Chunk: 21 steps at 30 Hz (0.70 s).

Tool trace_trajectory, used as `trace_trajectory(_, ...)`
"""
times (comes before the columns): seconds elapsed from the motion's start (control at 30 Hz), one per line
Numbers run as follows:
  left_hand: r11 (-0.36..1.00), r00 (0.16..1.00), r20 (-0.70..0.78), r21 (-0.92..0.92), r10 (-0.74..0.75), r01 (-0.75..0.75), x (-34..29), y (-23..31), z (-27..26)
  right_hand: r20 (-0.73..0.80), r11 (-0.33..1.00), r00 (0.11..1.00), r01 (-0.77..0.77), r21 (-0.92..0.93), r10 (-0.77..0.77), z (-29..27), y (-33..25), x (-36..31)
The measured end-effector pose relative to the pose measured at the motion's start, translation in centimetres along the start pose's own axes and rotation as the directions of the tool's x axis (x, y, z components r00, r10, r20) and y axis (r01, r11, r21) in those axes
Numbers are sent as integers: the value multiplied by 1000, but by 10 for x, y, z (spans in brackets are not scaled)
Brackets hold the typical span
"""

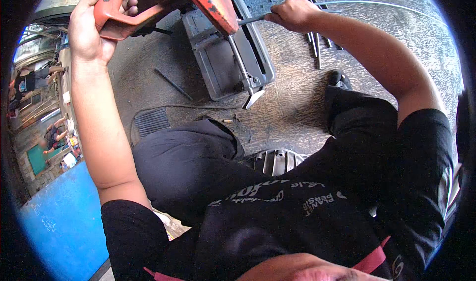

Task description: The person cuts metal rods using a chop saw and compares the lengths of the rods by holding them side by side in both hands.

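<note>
My left hand (88,33) is wrapped round the orange handle (105,14) of a cut-off saw at the upper left. The saw's worn red-orange guard (217,9) slants down over its grey metal base (210,75). Toward the right, my right hand (294,15) is closed round a grey metal rod (252,19), whose left end reaches the lower tip of the guard. That tip hides the rod's end, and the blade cannot be made out. A screw clamp with a crank handle (254,99) lies along the base, pointing toward me.
Several cut metal rods (317,50) lie on the floor beyond my right forearm. A long pale rod (382,4) stretches rightward. One dark rod (172,83) and a cable (183,106) lie left of the base. A blue panel (69,221) stands at left; two people (53,136) are farther off.
</note>
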<state>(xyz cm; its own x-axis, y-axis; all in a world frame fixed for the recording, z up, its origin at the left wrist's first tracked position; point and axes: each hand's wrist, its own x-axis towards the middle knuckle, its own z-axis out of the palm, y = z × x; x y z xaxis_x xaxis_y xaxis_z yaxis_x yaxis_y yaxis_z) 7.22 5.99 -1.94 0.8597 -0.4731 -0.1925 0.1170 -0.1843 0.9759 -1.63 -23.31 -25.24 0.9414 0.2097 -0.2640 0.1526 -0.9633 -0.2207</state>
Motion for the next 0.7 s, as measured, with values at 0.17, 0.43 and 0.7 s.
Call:
trace_trajectory(0.17,1000,1000,19,-13,-1,2,0,0,-2,-6,1000,1000,4,-1,-4,0,0,3)
trace_trajectory(0.43,1000,1000,5,-12,3,-3,-1,0,-1,-16,1000,1000,18,-4,-18,-5,-2,-1)
trace_trajectory(0.7,998,999,46,-49,-29,31,0,0,-2,-13,1000,1000,5,-13,-5,-3,-2,1)
